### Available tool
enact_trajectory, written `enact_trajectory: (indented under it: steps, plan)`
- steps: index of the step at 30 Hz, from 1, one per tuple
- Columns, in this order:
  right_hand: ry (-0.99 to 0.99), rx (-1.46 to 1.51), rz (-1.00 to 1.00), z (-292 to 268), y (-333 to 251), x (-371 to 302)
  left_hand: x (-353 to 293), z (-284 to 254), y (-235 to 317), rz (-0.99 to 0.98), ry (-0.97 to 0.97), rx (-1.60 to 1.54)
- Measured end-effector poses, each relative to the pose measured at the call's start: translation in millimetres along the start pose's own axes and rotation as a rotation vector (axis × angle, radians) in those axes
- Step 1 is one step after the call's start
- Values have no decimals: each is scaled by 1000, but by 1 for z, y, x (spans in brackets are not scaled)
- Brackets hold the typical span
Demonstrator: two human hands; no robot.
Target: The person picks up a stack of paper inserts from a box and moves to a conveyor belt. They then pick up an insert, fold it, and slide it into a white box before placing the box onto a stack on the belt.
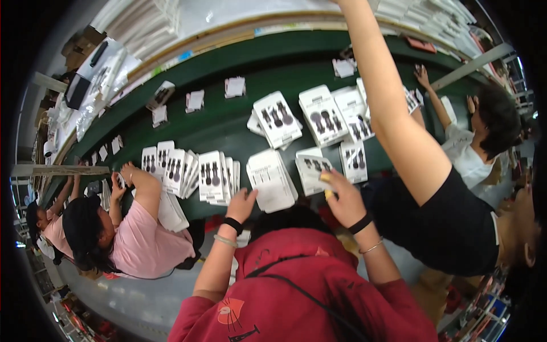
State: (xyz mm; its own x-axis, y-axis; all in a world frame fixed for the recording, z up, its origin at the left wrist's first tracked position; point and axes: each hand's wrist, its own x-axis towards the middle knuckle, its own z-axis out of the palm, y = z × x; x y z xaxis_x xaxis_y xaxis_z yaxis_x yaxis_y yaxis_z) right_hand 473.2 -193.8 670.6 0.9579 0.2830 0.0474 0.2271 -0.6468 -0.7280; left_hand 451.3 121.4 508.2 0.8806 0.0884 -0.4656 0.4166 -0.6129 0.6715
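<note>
A stack of white printed cards point(272, 181) lies blank-looking side up in front of me, its edges slightly fanned. Just left of its near edge is my left hand point(242, 205), fingers loosely bent and thumb apart. I cannot tell if it touches the stack. My right hand point(345, 199) wears yellow finger covers on its thumb and a finger, which are spread. It reaches to the right edge of another white card stack point(310, 185). The top card point(315, 165) there, printed with dark brush-like shapes, is tilted up near my fingertip.
More card stacks point(277, 119) lie beyond and to the left on the green belt point(216, 125). A person's bare arm point(393, 97) stretches across at right. A co-worker in pink point(149, 239) works at left; another in white point(470, 154) stands far right. Small packets point(234, 87) sit farther back.
</note>
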Motion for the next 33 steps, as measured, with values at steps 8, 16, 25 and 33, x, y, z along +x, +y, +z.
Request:
enact_trajectory:
  steps: [8, 16, 25, 33]
  plan:
    - [-30, -241, -171, 79, 109, -21, 29, 54, -21, -103, 125, 16]
    - [-145, -462, -129, 113, 154, -17, 33, 45, -20, -88, 81, -6]
    - [-147, -546, -133, 118, 158, -16, 25, 45, -23, 118, 239, -64]
    - [-159, -537, -149, 114, 153, -17, 27, 49, -48, 160, 166, -290]
